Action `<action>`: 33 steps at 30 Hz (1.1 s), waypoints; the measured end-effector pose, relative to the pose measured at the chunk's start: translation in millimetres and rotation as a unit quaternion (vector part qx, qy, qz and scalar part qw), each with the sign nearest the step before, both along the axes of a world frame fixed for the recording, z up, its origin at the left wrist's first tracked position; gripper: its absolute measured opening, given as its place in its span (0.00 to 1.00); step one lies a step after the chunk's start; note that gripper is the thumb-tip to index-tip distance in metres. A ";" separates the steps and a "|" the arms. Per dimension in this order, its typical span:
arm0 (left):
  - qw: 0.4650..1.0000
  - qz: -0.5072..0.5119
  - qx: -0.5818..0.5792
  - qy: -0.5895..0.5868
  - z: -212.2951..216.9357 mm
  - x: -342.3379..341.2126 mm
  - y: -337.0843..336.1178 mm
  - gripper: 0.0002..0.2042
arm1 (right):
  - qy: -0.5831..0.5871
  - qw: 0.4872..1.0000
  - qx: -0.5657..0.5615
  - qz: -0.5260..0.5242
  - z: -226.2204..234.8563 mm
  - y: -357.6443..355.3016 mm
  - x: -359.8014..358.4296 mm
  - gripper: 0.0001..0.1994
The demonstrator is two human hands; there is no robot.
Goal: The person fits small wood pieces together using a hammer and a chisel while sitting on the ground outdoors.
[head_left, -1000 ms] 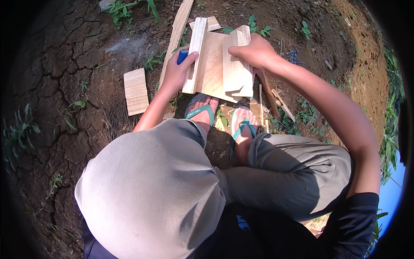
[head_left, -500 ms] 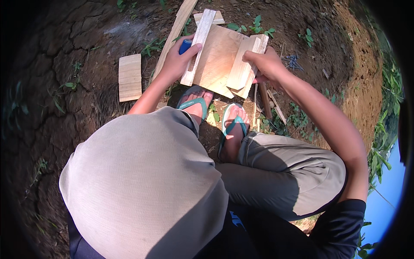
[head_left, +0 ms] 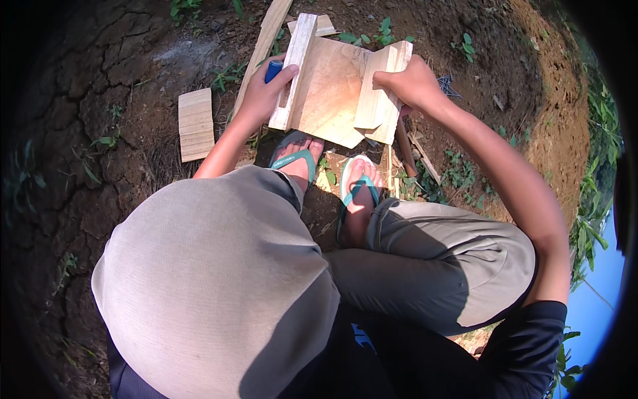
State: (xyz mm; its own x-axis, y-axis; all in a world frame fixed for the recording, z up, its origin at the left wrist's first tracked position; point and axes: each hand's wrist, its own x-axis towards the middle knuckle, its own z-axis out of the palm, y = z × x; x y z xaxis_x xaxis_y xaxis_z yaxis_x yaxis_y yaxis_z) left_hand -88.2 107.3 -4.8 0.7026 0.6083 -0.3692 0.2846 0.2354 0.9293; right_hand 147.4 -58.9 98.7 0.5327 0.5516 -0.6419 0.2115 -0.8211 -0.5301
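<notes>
Above my feet, I hold a wooden assembly with a wide, thin panel. A narrow upright wooden strip runs along its left side. My left hand is closed round this strip, thumb on its edge. A blue rounded piece pokes up between that hand's thumb and fingers; its kind is hidden. On the right side of the panel, my right hand grips a short wooden board, thumb on top and fingers out of sight underneath. Another wooden piece shows just behind that board.
A small wooden board lies on the soil at left. A long plank and an offcut lie beyond the assembly. Several nails sit past my right hand. A brown stick and wood scraps lie by my right sandal.
The assembly has shifted slightly left and up in the picture, along with both hands. The view itself has moved a little too. Both grips stay the same.
</notes>
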 end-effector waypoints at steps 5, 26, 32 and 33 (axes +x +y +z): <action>1.000 0.011 0.018 0.020 10.1 6.2 -4.2 0.27 | -0.016 1.000 -0.009 -0.019 2.6 5.9 -5.8 0.46; 0.997 -0.032 0.045 0.053 10.5 6.0 -6.6 0.23 | 0.100 0.990 -0.053 -0.086 11.7 -1.9 -1.4 0.44; 0.997 -0.031 0.027 0.062 7.9 2.2 -0.9 0.25 | 0.140 0.986 -0.034 -0.079 27.3 -6.0 15.7 0.49; 0.997 -0.034 0.033 0.066 8.9 1.9 -0.1 0.25 | 0.145 0.986 -0.044 -0.072 28.6 -2.7 20.1 0.50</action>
State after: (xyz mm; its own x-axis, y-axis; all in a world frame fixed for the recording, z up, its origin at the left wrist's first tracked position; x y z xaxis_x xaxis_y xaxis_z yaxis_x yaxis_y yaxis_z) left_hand -86.3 107.2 4.1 0.6907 0.5869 -0.4225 0.4190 0.1514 0.8953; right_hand 167.5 -61.6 127.3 0.3888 0.4191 -0.8205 -0.0594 -0.8773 -0.4762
